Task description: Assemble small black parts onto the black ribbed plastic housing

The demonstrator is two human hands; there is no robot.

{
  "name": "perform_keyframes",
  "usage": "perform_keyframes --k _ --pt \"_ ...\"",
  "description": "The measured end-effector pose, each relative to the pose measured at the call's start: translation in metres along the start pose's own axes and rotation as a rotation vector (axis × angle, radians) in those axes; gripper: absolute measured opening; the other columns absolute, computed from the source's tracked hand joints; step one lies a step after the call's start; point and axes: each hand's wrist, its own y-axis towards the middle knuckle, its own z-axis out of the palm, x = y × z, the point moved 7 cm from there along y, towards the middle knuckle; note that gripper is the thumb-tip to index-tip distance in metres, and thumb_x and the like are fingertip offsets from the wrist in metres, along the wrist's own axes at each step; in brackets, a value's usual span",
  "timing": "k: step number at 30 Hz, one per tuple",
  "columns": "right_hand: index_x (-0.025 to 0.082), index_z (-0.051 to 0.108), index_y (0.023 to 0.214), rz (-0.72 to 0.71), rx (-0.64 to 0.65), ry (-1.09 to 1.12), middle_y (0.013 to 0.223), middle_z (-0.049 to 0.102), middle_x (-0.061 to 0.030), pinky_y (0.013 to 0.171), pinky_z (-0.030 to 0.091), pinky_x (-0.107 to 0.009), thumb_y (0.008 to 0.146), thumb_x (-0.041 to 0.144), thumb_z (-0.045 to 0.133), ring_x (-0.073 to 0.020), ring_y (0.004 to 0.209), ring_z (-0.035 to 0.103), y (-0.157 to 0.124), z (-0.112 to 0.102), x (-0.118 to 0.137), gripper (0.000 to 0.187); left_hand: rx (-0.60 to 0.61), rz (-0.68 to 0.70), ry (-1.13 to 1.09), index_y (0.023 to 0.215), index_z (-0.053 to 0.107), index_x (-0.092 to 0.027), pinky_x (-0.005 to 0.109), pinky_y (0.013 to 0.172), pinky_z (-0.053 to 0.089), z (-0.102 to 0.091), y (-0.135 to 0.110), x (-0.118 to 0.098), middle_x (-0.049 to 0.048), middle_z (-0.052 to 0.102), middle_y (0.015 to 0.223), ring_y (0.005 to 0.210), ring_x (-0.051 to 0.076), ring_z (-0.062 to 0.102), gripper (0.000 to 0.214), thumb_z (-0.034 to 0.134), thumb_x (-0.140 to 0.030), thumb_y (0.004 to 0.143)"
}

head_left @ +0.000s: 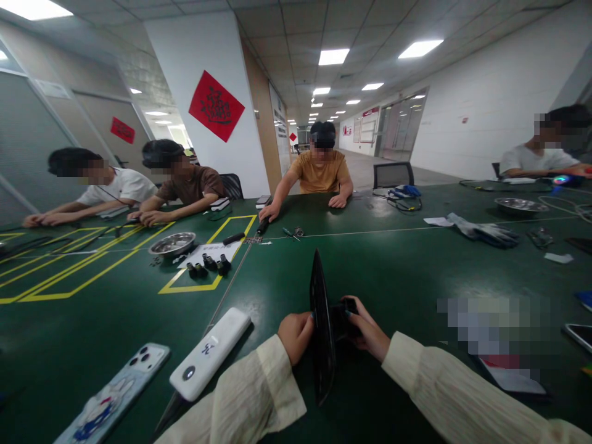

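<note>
Over the near side of the green table point(407, 271), between the person's two hands, a thin black panel point(318, 333) stood nearly upright, seen almost edge-on. A dark blocky part point(341, 320) sat at its right side, and the right hand point(367, 327) had its grip closed on that part, pinching it between thumb and fingers. The left hand point(296, 336) was curled against the panel's left face, its thumb touching; whether that grip pinched anything could not be told, since the fingertips were hidden.

Near the left forearm lay a white power bank point(210, 354), and beyond it a phone point(123, 394) in a decorated case, camera side up. Farther out, a group of black cylindrical parts point(208, 265) stood by a white sheet point(198, 254), with a metal bowl point(172, 245) just beside. Across the table, a co-worker in a mustard shirt point(319, 171) had one hand on a black-handled tool point(263, 226). To the right lay a pair of gloves point(483, 232), with another metal bowl point(522, 208) behind.
</note>
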Motion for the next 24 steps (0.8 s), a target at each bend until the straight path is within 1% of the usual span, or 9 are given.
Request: perform_keyframes --k 4,9,14,17,20,22,24 --pt "0.035 0.033 0.116 0.014 -0.009 0.001 0.071 0.048 0.0037 0.037 0.018 -0.014 0.076 0.052 0.046 -0.0063 0.043 0.043 -0.0007 0.0004 0.0015 0.046 0.002 -0.03 -0.024 0.057 0.049 -0.015 0.023 0.05 0.03 0.0026 0.0013 0.0056 0.0 0.041 0.052 0.05 0.012 0.041 0.058 0.013 -0.048 0.089" --pt "0.033 0.033 0.116 0.001 0.006 0.006 0.072 0.048 0.0034 0.037 0.018 -0.014 0.076 0.053 0.047 -0.0063 0.044 0.043 -0.002 0.0033 0.0052 0.047 -0.016 -0.048 -0.02 0.054 0.047 -0.015 0.023 0.05 0.029 0.0012 0.0005 0.0068 -0.0011 0.036 0.05 0.048 0.011 0.036 0.059 0.012 -0.048 0.089" --pt "0.033 0.032 0.116 0.017 0.012 0.005 0.074 0.049 0.0028 0.037 0.019 -0.014 0.076 0.053 0.046 -0.0075 0.045 0.045 -0.0012 0.0025 0.003 0.047 -0.009 -0.047 0.011 0.054 0.046 -0.016 0.024 0.049 0.029 -0.0007 0.0 0.0031 -0.0009 0.037 0.049 0.047 0.011 0.037 0.058 0.012 -0.046 0.09" --pt "0.034 0.032 0.117 0.003 0.032 0.03 0.072 0.049 0.0033 0.036 0.018 -0.014 0.076 0.053 0.047 -0.0071 0.044 0.045 0.0006 0.0031 0.0015 0.047 -0.005 -0.043 0.042 0.056 0.048 -0.016 0.024 0.051 0.03 -0.0002 -0.0008 0.0038 0.0004 0.042 0.051 0.049 0.013 0.042 0.055 0.014 -0.043 0.089" --pt "0.034 0.032 0.116 -0.005 0.033 0.062 0.069 0.048 0.0041 0.036 0.019 -0.014 0.076 0.053 0.048 -0.0067 0.043 0.043 0.0014 0.0037 0.0013 0.047 0.011 -0.012 0.084 0.062 0.052 -0.016 0.024 0.054 0.032 0.0015 -0.0018 0.0036 0.0025 0.05 0.056 0.055 0.015 0.05 0.047 0.021 -0.039 0.087" --pt "0.033 0.033 0.115 -0.007 0.029 0.081 0.068 0.047 0.0044 0.037 0.021 -0.014 0.074 0.053 0.05 -0.0066 0.043 0.042 0.0005 0.0047 0.0032 0.048 0.018 -0.012 0.094 0.063 0.053 -0.016 0.024 0.054 0.032 0.002 -0.0022 0.0041 0.0028 0.052 0.057 0.056 0.015 0.051 0.044 0.022 -0.037 0.086" --pt "0.032 0.032 0.115 -0.002 0.032 0.08 0.067 0.047 0.0045 0.037 0.022 -0.015 0.073 0.053 0.051 -0.0064 0.042 0.042 -0.0012 0.0063 0.0057 0.05 0.017 -0.035 0.077 0.061 0.053 -0.016 0.024 0.053 0.032 0.0016 -0.0023 0.005 0.0024 0.051 0.055 0.054 0.014 0.05 0.047 0.021 -0.037 0.087"
